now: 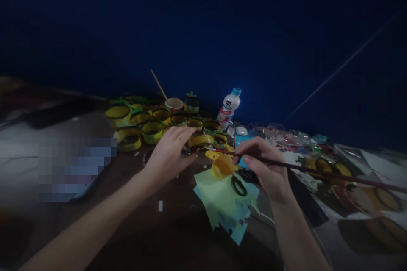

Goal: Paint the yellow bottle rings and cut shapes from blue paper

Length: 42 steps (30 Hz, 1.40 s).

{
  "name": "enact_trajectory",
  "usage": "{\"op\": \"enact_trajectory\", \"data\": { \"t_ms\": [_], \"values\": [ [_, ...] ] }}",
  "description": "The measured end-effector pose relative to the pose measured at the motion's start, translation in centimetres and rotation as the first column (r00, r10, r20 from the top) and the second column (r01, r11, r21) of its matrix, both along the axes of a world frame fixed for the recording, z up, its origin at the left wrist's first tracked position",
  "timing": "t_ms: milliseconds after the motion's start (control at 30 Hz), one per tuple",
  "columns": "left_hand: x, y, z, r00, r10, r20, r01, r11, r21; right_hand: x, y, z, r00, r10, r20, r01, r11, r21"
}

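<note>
Yellow, with a dark rim, marks the small round piece (pixel 202 139) in the person's left hand (pixel 173 152), whose thumb and fingers bend around it from the side. The right hand (pixel 265 167) pinches one slim paintbrush (pixel 295 167) near its metal collar; its long dark-red handle runs out to the right edge. The brush tip lies just beside the yellow piece; whether it touches cannot be told.

Behind the hands stand at least ten more short yellow pots (pixel 128 139), ring-mouthed and dark-edged, some with green patches; overlap and dimness prevent an exact count. Among them are one paper cup (pixel 174 105) with one thin stick (pixel 159 84) leaning out of it, and beside the group one plastic bottle (pixel 226 112), rounded at the shoulder, white with a blue cap and a printed label.

Below the brush sits one smooth yellow tub (pixel 222 166), at the upper edge of a flat pale-green sheet (pixel 211 190) with ragged corners. A light-blue sheet (pixel 239 235) shows from under it. One pair of scissors (pixel 239 186) with black loop handles lies on the paper. Crumpled clear plastic (pixel 295 136) glints at the right, blurred.
</note>
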<state>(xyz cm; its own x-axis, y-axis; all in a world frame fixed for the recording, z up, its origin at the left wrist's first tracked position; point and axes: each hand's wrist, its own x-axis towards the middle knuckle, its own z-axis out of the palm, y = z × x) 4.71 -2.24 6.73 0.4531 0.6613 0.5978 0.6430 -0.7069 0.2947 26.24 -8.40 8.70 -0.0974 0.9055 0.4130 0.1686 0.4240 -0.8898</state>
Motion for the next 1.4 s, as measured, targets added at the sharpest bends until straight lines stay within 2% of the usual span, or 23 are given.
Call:
{"op": "enact_trajectory", "data": {
  "t_ms": [267,500,733,1067,1233,1400],
  "values": [
    [0.0,-0.3,0.3,0.999,-0.028,0.033,0.028,1.000,0.006,0.2,0.2,-0.1,1.000,0.022,-0.014,-0.021,1.000,0.012],
    [0.0,-0.4,0.5,0.998,0.000,0.058,0.005,0.997,-0.078,0.8,0.5,0.0,1.000,0.014,0.024,-0.014,1.000,0.014],
    [-0.1,-0.2,0.3,0.993,-0.023,0.118,0.041,0.989,-0.145,1.5,1.0,-0.1,0.999,0.043,-0.002,-0.043,0.999,0.032],
    [-0.2,-0.4,0.6,0.989,-0.024,0.149,0.057,0.973,-0.223,2.6,1.3,0.3,0.989,0.143,-0.027,-0.142,0.989,0.036],
    [-0.2,-0.4,0.8,0.988,-0.024,0.154,0.061,0.970,-0.237,3.1,1.2,0.4,0.989,0.145,-0.023,-0.145,0.989,0.015],
    [-0.4,-0.2,0.8,0.986,-0.023,0.163,0.061,0.971,-0.233,3.5,1.1,0.4,0.996,0.093,-0.005,-0.093,0.996,-0.002]
  ]
}}
